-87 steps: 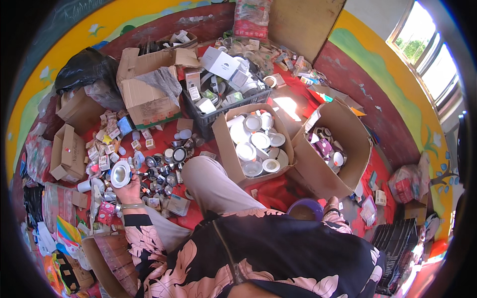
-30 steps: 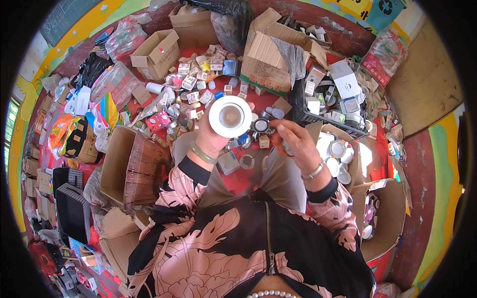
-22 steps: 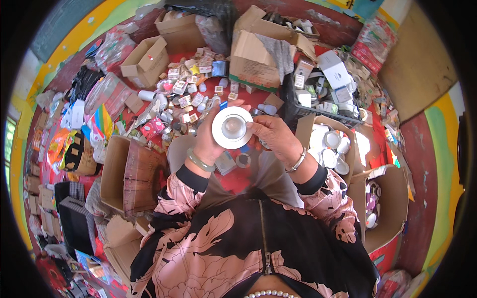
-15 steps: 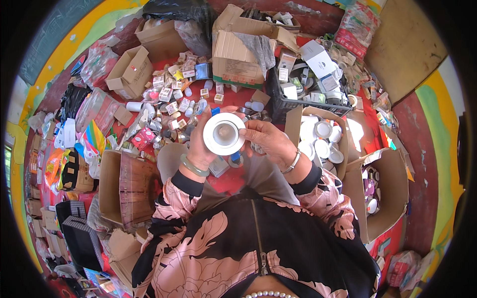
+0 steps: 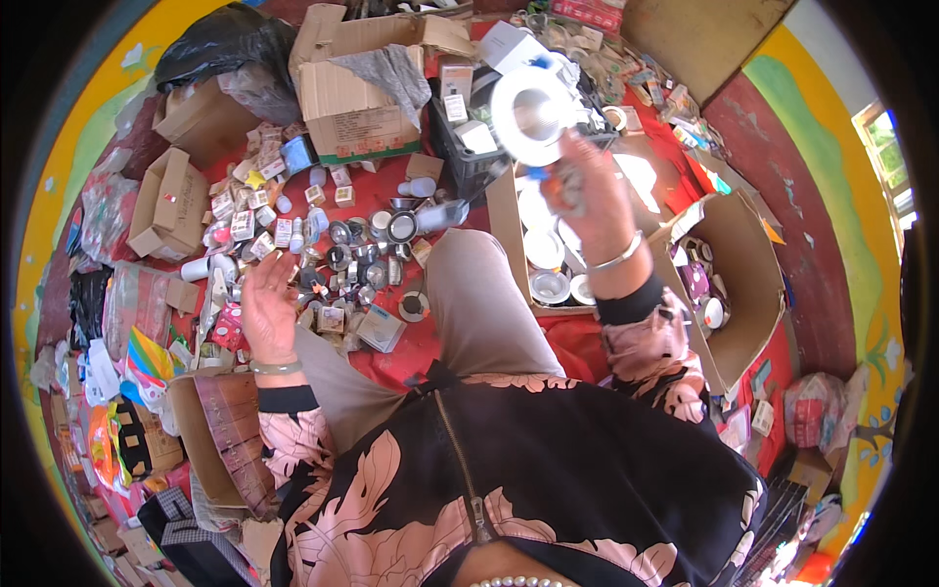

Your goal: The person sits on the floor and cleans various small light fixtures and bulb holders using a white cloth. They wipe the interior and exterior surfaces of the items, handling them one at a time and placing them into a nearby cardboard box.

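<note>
A round white recessed downlight (image 5: 507, 118) with a wide rim is in my right hand (image 5: 599, 201), which is raised and a little blurred by motion. The light hangs over the near side of a black crate, by the far edge of a cardboard box (image 5: 506, 235) that holds several similar white lights (image 5: 544, 249). Something blue shows beneath the held light. Away to the left, my left hand (image 5: 269, 305) holds nothing visible, fingers apart, beside a pile of small metal spotlight fittings (image 5: 357, 259) on red cloth.
Another open carton (image 5: 748, 293) with a few lights stands at the right. A black plastic crate (image 5: 455, 161), a large carton (image 5: 357, 132) and many small boxes (image 5: 245, 220) lie ahead. Bags and a pinkish bin (image 5: 235, 430) crowd the left.
Both hands held the downlight at the middle; now the right hand has carried it up and to the right. The left hand has let go and moved left. The whole view has shifted.
</note>
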`<state>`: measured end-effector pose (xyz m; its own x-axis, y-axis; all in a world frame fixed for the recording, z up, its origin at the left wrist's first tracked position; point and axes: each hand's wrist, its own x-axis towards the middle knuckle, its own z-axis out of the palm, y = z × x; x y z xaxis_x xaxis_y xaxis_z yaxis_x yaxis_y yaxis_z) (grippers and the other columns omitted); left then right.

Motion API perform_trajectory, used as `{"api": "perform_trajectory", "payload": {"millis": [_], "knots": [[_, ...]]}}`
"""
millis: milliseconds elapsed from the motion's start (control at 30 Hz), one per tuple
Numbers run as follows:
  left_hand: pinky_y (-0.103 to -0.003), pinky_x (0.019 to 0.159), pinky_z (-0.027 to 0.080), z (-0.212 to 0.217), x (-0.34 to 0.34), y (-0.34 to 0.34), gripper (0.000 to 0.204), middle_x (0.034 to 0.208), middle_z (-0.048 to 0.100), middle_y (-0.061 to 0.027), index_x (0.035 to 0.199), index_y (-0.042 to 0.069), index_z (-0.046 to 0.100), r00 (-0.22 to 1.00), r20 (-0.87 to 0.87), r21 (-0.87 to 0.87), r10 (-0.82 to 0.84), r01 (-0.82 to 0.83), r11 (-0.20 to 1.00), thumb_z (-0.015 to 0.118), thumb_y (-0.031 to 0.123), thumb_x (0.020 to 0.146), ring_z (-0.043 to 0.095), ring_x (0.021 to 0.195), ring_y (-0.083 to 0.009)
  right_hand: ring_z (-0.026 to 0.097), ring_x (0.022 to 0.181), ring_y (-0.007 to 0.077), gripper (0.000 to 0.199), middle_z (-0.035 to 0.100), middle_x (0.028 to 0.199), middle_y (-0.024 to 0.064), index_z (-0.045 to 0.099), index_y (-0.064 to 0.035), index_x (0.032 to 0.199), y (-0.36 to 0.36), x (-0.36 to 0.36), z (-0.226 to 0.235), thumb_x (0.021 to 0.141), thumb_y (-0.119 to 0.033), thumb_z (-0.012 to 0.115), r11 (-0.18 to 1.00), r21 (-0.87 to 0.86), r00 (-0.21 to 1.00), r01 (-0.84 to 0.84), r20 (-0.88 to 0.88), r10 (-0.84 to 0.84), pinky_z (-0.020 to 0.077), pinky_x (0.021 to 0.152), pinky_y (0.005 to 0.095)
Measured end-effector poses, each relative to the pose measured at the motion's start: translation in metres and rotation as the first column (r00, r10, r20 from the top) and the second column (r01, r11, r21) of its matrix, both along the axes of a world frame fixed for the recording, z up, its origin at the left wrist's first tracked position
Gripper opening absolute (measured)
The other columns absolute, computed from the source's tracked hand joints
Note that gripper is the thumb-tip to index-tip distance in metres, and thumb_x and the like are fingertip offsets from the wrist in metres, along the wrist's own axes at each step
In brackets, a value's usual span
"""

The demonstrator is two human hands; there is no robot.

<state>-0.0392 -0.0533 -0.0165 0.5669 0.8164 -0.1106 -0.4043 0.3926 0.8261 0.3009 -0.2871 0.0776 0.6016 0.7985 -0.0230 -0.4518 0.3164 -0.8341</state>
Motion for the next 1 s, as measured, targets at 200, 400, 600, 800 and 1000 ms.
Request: {"api": "perform_trajectory", "payload": {"millis": [200,400,600,800,1000], "knots": [[-0.025,0.071,0.038,-0.003,-0.004,0.0,0.045,0.115,0.055,-0.0127,0.115,0.0,0.05,0.999,-0.023,0.02,0.037,-0.036,0.999,0.042,0.036,0.09,0.05,0.109,-0.0201,0.05,0.045,0.0123,0.025,0.055,0.059,0.0071,0.053,-0.0047,0.076,-0.065,0.067,0.001,0.086,-0.027,0.057,0.97,-0.041,0.962,0.24,0.144,-0.232,0.0356,0.038,0.021],[-0.024,0.072,0.038,-0.007,0.0,0.0,0.046,0.115,0.055,-0.0119,0.116,0.0,0.05,0.997,-0.065,0.005,0.051,-0.051,0.999,0.042,0.037,0.089,0.05,0.107,-0.0174,0.049,0.046,0.0096,0.028,0.058,0.064,0.0075,0.055,-0.0042,0.076,-0.123,0.125,-0.08,0.086,-0.03,0.057,0.848,-0.296,0.893,0.441,0.243,-0.38,0.035,0.037,0.0197],[-0.025,0.073,0.038,-0.013,0.004,0.003,0.044,0.114,0.055,-0.0117,0.115,0.001,0.05,0.993,-0.105,-0.029,0.052,-0.056,0.998,0.042,0.036,0.089,0.05,0.107,-0.0184,0.052,0.054,0.0097,0.018,0.057,0.068,0.0045,0.052,-0.0075,0.08,-0.155,0.165,-0.141,0.086,-0.024,0.056,0.823,-0.332,0.881,0.46,0.056,-0.47,0.0361,0.04,0.0204],[-0.024,0.069,0.04,-0.012,0.011,0.002,0.041,0.111,0.055,-0.0102,0.114,0.001,0.05,0.991,-0.124,-0.045,0.053,-0.059,0.997,0.041,0.034,0.09,0.052,0.103,-0.0173,0.049,0.051,0.0099,0.027,0.054,0.065,0.0047,0.054,-0.005,0.076,-0.117,0.161,-0.134,0.087,-0.029,0.055,0.898,-0.236,0.914,0.37,-0.08,-0.398,0.0331,0.039,0.0193],[-0.025,0.07,0.039,-0.017,0.016,0.003,0.04,0.107,0.057,-0.0094,0.11,0.003,0.052,0.988,-0.154,-0.036,0.025,-0.03,0.999,0.042,0.035,0.09,0.052,0.102,-0.0169,0.047,0.05,0.0099,0.023,0.052,0.064,0.0036,0.051,-0.0067,0.077,-0.074,0.178,-0.135,0.089,-0.026,0.052,0.946,-0.147,0.955,0.289,-0.03,-0.296,0.0329,0.039,0.0196]]}}
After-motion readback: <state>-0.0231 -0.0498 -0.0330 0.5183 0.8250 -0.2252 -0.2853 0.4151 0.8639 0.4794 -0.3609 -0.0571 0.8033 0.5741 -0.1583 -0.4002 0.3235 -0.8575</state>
